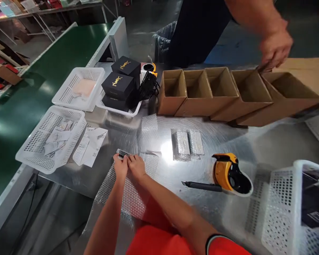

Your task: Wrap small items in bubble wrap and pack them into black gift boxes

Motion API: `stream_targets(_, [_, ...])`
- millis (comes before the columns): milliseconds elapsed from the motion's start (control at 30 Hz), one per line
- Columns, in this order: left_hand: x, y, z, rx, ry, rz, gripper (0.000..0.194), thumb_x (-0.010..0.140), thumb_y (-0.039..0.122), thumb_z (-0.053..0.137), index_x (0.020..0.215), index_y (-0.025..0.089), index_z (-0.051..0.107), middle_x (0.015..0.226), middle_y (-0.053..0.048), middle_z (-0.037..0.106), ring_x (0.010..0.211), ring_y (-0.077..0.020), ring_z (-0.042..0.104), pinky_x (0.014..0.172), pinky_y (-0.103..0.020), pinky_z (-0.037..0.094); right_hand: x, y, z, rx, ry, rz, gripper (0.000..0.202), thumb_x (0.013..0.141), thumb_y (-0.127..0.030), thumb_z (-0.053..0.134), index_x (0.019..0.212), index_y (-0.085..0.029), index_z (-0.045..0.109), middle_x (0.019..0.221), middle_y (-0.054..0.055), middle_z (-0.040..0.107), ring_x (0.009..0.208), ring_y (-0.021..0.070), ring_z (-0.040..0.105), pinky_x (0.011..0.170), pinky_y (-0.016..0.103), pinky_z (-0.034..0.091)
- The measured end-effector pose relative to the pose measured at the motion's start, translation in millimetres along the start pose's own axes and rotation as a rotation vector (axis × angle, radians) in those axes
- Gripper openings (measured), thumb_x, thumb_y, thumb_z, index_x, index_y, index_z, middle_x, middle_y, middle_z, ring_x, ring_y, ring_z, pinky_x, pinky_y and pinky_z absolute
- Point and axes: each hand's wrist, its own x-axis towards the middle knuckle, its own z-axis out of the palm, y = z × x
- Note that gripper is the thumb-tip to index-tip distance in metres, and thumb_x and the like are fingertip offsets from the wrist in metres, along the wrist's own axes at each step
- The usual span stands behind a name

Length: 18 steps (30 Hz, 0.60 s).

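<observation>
Plastic bubble wrap (134,200), dimpled; left hand (120,168), right hand (136,167) at slim packet (121,153).

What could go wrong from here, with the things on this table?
The small item at the left hand and right hand might slip, since the bubble wrap lies mostly spread out.
The black cutter lies near the right forearm; a sweep could knock it.
The black boxes, stacked above the rim of their white basket, may topple if bumped.
</observation>
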Motion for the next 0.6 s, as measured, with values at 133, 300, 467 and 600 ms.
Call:
stream_targets(133, [9.6,9.3,2.4,0.025,0.031,-0.020,0.063,0.089,0.031,0.060,0.144,0.007,0.038,0.081,-0.011,0.073,0.081,-0.0275,0.072,0.078,-0.040,0.055,-1.0,-1.5,3.5,-0.010,0.009,-0.001,0.034,0.099,-0.017,0.045,0.127,-0.015,0.064,0.114,0.015,0.069,0.103,0.0268,0.060,0.080,0.038,0.050])
stream_targets(300, [17.7,5.7,0.8,-0.102,-0.155,-0.027,0.052,0.090,0.021,0.055,0.142,0.018,0.054,0.072,-0.003,0.071,0.060,-0.0180,0.069,0.063,-0.030,0.059,1.2,23.5,-17.9,0.068,-0.045,-0.039,0.028,0.101,-0.026,0.048,0.121,-0.018,0.066,0.116,0.010,0.069,0.105,0.0231,0.060,0.082,0.032,0.045])
stream_targets(467, [22.6,4.1,3.2,-0.189,-0.235,-0.110,0.052,0.090,0.015,0.050,0.142,0.018,0.054,0.077,-0.004,0.071,0.049,-0.0151,0.066,0.049,-0.027,0.058,3.6,73.8,-52.5,-0.009,-0.142,-0.209,0.030,0.101,-0.039,0.050,0.109,-0.019,0.072,0.105,0.010,0.073,0.102,0.0227,0.063,0.096,0.038,0.036])
stream_targets(600, [24.1,7.7,3.2,-0.214,-0.252,-0.152,0.054,0.091,0.014,0.049,0.144,0.017,0.051,0.073,-0.004,0.070,0.048,-0.0156,0.066,0.048,-0.027,0.058,7.8,106.4,-96.0,-0.078,-0.291,-0.278,0.027,0.097,-0.035,0.056,0.085,-0.020,0.074,0.091,0.006,0.073,0.083,0.0192,0.063,0.081,0.031,0.038])
